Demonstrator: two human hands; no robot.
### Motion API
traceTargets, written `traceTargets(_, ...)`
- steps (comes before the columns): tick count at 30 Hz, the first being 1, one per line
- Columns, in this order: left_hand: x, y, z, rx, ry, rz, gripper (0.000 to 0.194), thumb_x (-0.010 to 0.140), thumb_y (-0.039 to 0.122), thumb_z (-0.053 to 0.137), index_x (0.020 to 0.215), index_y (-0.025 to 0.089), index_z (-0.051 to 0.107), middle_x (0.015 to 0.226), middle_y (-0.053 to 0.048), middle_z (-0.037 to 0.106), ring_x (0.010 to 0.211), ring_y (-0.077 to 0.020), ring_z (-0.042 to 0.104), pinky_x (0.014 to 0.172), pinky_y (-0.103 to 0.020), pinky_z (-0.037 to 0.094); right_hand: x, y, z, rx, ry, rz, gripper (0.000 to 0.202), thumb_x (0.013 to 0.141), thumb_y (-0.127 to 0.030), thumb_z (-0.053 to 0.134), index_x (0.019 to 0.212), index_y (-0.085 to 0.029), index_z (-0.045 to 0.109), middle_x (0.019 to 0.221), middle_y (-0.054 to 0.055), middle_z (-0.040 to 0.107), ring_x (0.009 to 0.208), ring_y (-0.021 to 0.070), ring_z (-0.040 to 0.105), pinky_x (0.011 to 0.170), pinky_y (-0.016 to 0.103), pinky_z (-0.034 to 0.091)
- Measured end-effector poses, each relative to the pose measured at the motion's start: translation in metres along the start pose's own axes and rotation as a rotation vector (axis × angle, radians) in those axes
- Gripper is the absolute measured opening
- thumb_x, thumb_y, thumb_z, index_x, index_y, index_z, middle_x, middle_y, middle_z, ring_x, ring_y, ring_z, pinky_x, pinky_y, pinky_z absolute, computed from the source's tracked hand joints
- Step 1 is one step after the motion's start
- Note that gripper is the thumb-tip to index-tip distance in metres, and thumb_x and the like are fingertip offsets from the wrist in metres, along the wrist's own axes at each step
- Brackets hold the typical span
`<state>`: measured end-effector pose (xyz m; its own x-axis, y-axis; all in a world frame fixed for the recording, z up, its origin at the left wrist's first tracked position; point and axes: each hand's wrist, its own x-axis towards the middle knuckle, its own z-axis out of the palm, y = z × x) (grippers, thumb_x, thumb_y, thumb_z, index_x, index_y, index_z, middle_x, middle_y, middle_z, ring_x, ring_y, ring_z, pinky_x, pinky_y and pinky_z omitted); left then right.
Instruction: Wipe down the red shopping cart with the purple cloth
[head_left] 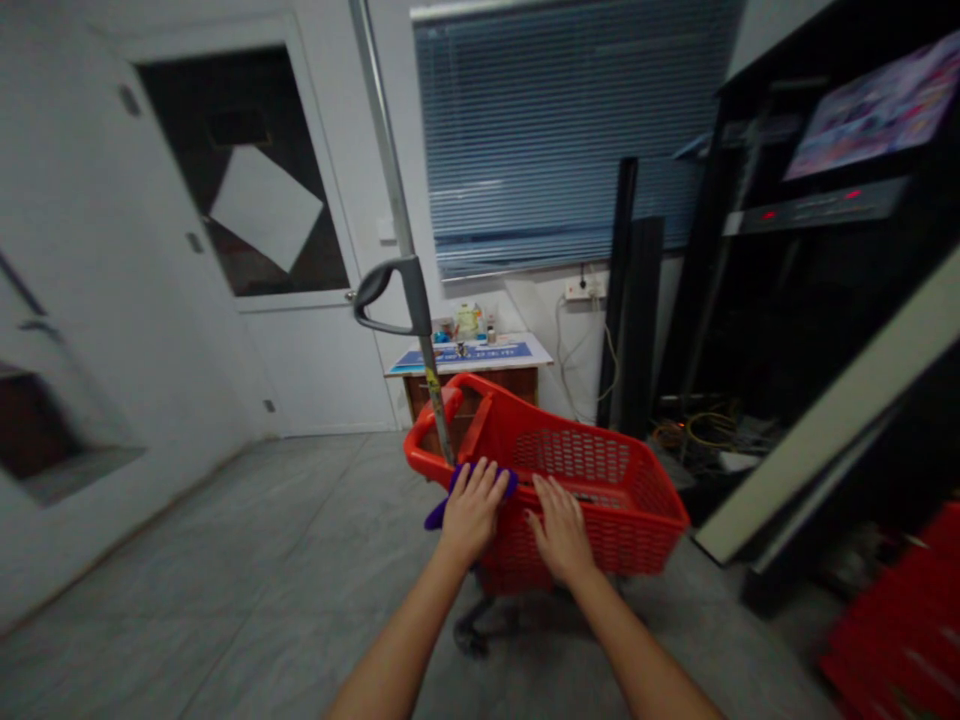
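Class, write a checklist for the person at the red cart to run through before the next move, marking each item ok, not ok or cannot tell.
1. Left hand on the purple cloth at the near rim of the red cart: ok.
2. Right hand on the same near side, further along: ok.
3. Metal pole upright: not ok; it leans in the picture.
4. Lower end of the pole secured: cannot tell; it is hidden at the cart's handle end.
5. Near wheel locked: cannot tell; it is dark and blurred.
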<state>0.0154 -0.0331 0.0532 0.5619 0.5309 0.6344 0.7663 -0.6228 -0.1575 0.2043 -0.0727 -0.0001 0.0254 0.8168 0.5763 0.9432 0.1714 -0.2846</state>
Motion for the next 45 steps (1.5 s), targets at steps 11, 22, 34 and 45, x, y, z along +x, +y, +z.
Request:
traceTargets(11, 0.003, 0.014, 0.009, -0.037, 0.015, -0.067, 0.051, 0.086, 0.016, 0.048, 0.137, 0.021, 0.051, 0.138, -0.008, 0.056, 0.135, -0.0283, 0.041, 0.116, -0.051, 0.022, 0.002, -0.003, -0.001, 0.007, -0.057, 0.006, 0.055, 0.097, -0.038, 0.033, 0.146, -0.014, 0.035, 0.149, 0.008, 0.041, 0.139, 0.0216, 0.031, 0.114, 0.043, 0.024)
traceTargets(22, 0.006, 0.027, 0.012, -0.030, 0.004, -0.097, 0.048, 0.088, 0.015, 0.046, 0.135, 0.020, 0.053, 0.138, -0.007, 0.056, 0.135, -0.0279, 0.041, 0.116, -0.051, 0.023, -0.011, 0.018, -0.008, -0.066, -0.059, 0.058, 0.055, 0.096, -0.039, 0.035, 0.145, -0.016, 0.038, 0.146, 0.010, 0.045, 0.136, 0.0228, 0.037, 0.113, 0.043, 0.025)
traceTargets(34, -0.003, 0.007, 0.009, 0.034, 0.000, -0.140, 0.048, 0.090, 0.014, 0.044, 0.136, 0.022, 0.053, 0.140, -0.007, 0.055, 0.137, -0.0260, 0.038, 0.117, -0.049, 0.021, -0.012, -0.005, -0.006, -0.058, -0.102, 0.050, 0.056, 0.097, -0.042, 0.034, 0.147, -0.016, 0.035, 0.147, 0.009, 0.043, 0.135, 0.0226, 0.038, 0.113, 0.041, 0.026)
traceTargets(45, -0.008, 0.009, 0.017, -0.037, -0.042, -0.039, 0.046, 0.093, 0.018, 0.044, 0.137, 0.026, 0.050, 0.142, -0.002, 0.053, 0.138, -0.0223, 0.037, 0.118, -0.046, 0.021, -0.014, -0.015, 0.000, -0.042, -0.106, 0.038, 0.055, 0.096, -0.039, 0.035, 0.146, -0.016, 0.037, 0.149, 0.007, 0.041, 0.138, 0.0224, 0.034, 0.114, 0.040, 0.025)
